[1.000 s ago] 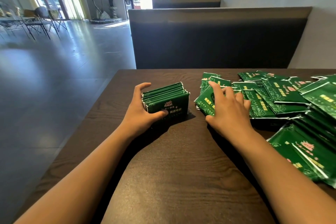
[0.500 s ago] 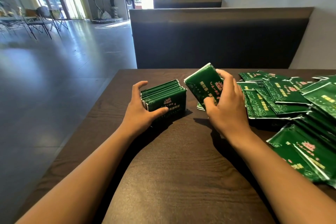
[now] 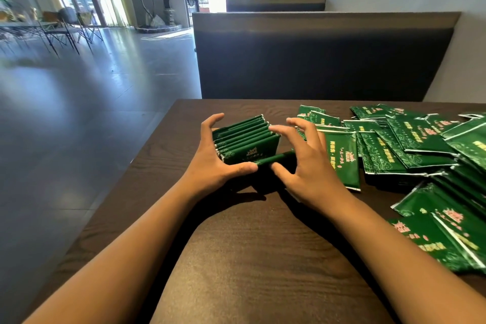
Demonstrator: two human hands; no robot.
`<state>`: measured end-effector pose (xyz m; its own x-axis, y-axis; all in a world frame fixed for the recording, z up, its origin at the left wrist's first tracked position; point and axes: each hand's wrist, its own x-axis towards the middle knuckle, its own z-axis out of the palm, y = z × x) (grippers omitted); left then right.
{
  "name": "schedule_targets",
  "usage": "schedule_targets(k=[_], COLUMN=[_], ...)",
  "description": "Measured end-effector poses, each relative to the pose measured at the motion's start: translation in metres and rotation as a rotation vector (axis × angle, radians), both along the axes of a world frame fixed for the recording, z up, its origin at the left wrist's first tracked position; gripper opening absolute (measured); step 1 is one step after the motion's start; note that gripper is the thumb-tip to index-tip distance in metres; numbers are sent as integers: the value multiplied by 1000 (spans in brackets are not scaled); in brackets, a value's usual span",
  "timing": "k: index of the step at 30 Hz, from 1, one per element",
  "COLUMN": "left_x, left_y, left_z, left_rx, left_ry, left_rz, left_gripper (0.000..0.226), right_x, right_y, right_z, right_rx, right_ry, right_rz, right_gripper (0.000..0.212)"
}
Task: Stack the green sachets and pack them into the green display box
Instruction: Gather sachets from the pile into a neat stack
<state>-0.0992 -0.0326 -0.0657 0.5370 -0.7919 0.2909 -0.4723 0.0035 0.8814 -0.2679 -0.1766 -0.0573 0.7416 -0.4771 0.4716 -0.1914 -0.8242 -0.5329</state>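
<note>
A stack of green sachets [image 3: 247, 139] stands on edge on the dark wooden table [image 3: 249, 258]. My left hand [image 3: 218, 163] grips its left end, fingers behind it and thumb in front. One more green sachet [image 3: 278, 158] leans tilted against the front of the stack. My right hand [image 3: 313, 166] hovers at the stack's right end with fingers spread. Its fingertips are blurred over the stack's top edge and its thumb lies just below the leaning sachet. No display box shows in this view.
Several loose green sachets [image 3: 410, 139] lie scattered and overlapping across the table's right side, down to the near right corner. A dark bench back [image 3: 323, 60] rises behind the table. The table's left edge drops to a grey floor.
My right hand lifted one sachet off the loose pile, carried it left and set it against the front of the stack, then spread its fingers. My left hand kept holding the stack.
</note>
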Motion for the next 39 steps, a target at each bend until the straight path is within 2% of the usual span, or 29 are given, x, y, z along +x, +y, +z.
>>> schedule_targets(k=[2,6,11,17,22,26,29,32,36,39], left_x=[0,1,2,5,-3,-4,-2,-2,-3,-2], left_y=[0,1,-3,-1,-3,-3,-3,-3,-4,-3], left_z=[1,-2,-5,-4,-2,0,-1,-2,-7,-7], left_rx=[-4,19,16,-26,54,51,58,56,32,20], left_ry=[-10,-48,-143,-94,-7,13,-4,-30,-94,-107], left_rz=[-6,-18,58,-7,-167,-176,-190,-176,-80,-1], left_gripper=[116,118,103,99,118,127,133,130,112,105], right_x=[1,2,3,3,3,6,5,4,3,1], right_y=[-1,-3,-2,1,8,9,10,9,8,5], right_z=[0,-1,-1,4,5,4,4,2,5,10], right_rx=[61,191,298,464,495,505,523,510,470,305], right_ry=[-83,-161,-143,-44,66,12,31,75,119,82], right_rz=[1,-11,31,79,201,152,194,206,193,42], right_gripper=[70,74,73,89,97,100,98,97,92,75])
